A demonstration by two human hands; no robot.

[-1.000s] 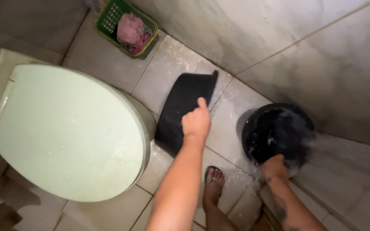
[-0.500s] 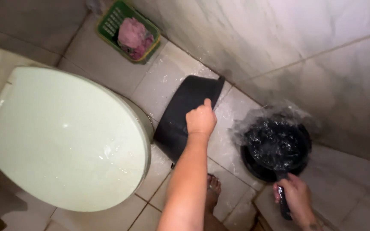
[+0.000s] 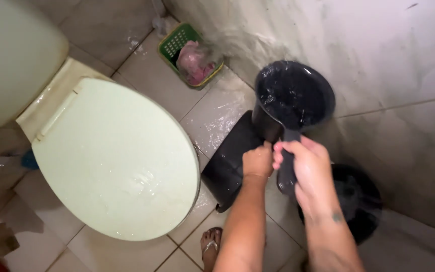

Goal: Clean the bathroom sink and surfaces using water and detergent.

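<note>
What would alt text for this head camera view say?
A right hand lifts a black water dipper by its handle, splashing the tiled wall, while the left hand holds a tipped black bin beside a closed pale-green toilet.

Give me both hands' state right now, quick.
Left hand: closed, gripping the rim of the black bin.
Right hand: closed around the handle of the black dipper.

The toilet [image 3: 112, 161] fills the left, lid shut. Right of it a bin [image 3: 227, 166] lies on the floor [image 3: 127, 55], the left hand [image 3: 258, 161] on it. The right hand [image 3: 305, 168] holds a dipper [image 3: 293, 98] above the bin. A bucket [image 3: 358, 201] stands right, by the wall [image 3: 378, 50]. A basket [image 3: 190, 55] sits beyond, a cloth [image 3: 193, 64] in it.
</note>
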